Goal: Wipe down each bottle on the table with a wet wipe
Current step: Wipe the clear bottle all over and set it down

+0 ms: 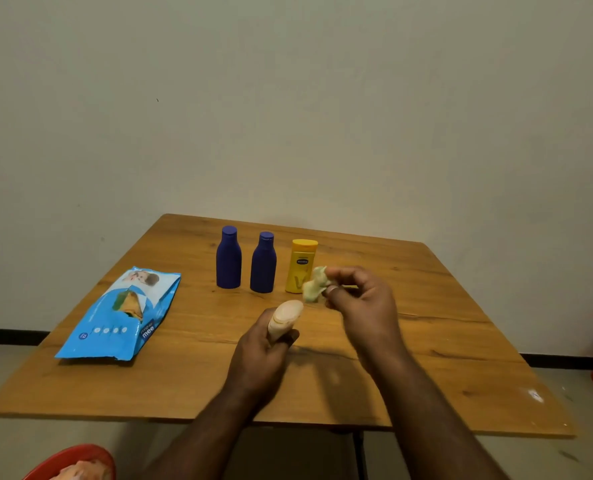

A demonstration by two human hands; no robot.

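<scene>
- Holding beige bottle [284, 320] in left hand [260, 355], fingers wrapped round it, above worktop [426, 341]
- right hand [361, 299] pinching crumpled wet wipe [316, 284] just beyond bottle top
- two blue bottles [228, 258], yellow bottle [300, 261] standing upright behind
- wipes pack [125, 317] lying left

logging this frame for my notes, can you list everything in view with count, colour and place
blue bottles: 2, dark blue, upright side by side at the table's far middle
yellow bottle: 1, yellow, upright right of the blue pair
beige bottle: 1, beige, held above the table
wet wipe: 1, pale, crumpled, in front of the yellow bottle
wipes pack: 1, blue, table's left side
table: 1, wooden brown
left hand: 1, grip round the beige bottle
right hand: 1, pinches the wet wipe
</scene>
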